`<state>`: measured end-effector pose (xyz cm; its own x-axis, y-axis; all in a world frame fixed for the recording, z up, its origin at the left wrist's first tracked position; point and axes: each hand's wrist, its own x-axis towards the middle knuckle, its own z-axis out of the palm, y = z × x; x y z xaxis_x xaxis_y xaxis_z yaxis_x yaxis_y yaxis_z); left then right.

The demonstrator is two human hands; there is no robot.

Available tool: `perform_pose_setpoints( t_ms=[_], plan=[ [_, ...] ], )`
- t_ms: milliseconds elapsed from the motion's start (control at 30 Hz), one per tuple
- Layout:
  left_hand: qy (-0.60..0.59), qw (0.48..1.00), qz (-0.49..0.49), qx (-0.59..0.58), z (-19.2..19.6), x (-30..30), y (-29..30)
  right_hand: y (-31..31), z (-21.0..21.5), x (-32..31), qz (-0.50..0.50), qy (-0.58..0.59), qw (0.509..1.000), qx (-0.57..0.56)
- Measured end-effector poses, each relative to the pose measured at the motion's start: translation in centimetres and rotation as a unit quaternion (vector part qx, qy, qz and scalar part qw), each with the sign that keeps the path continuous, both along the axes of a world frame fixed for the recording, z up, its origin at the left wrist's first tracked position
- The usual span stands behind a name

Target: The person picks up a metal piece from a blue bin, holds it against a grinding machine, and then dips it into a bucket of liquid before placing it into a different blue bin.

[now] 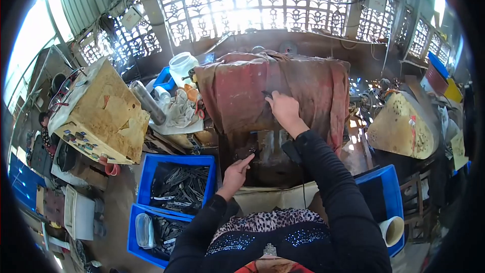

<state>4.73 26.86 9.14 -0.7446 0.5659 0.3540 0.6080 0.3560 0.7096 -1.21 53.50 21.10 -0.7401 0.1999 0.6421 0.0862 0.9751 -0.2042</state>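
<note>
My right hand (pixel 284 109) is raised in front of a cloth-draped machine (pixel 237 88), closed on a small dark piece (pixel 266 94) that sticks out past its fingertips. The kind of piece is too small to make out. Lower and to the left, my left hand (pixel 235 176) reaches toward the machine's dark work area (pixel 262 164) with its index finger stretched out. Its fingertip is beside a small dark spot, and I see nothing held there. Reddish-brown cloth hangs over the machine's top and sides.
Two blue bins (pixel 145 179) with dark metal strips stand at left; a clear plastic container (pixel 145 231) lies in the nearer one. Another blue bin (pixel 394 187) with a pale tube (pixel 391 231) is at right. A rusty cabinet (pixel 108 114) and a cylinder (pixel 147 102) stand far left.
</note>
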Motion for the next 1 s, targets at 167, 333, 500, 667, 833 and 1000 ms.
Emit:
perform_pose_setpoints(
  t_ms=[167, 333, 500, 667, 833, 1000],
  plan=[
    [0.017, 0.999, -0.020, 0.044, -0.2, -0.1, -0.3, -0.9, 0.5, 1.6, -0.017, -0.016, 0.998, -0.063],
    [-0.117, 0.980, -0.030, 0.156, -0.7, 0.5, -0.6, -3.5, -5.6, 7.1, 0.129, 0.029, 0.964, -0.232],
    [-0.312, 0.926, -0.048, 0.208, 2.0, 1.5, 0.1, -6.4, -5.8, 9.4, 0.221, -0.127, 0.844, -0.472],
    [-0.350, 0.904, -0.040, 0.241, 4.0, 2.4, 0.4, -6.5, -5.4, 10.0, 0.248, -0.120, 0.827, -0.491],
    [-0.352, 0.922, -0.030, 0.158, 1.6, 1.3, -0.7, -7.4, -4.3, 10.2, 0.263, -0.118, 0.881, -0.375],
    [-0.211, 0.973, 0.015, 0.088, -0.3, -0.3, -1.4, -7.0, -1.0, 7.8, 0.165, -0.005, 0.952, -0.259]
  ],
)
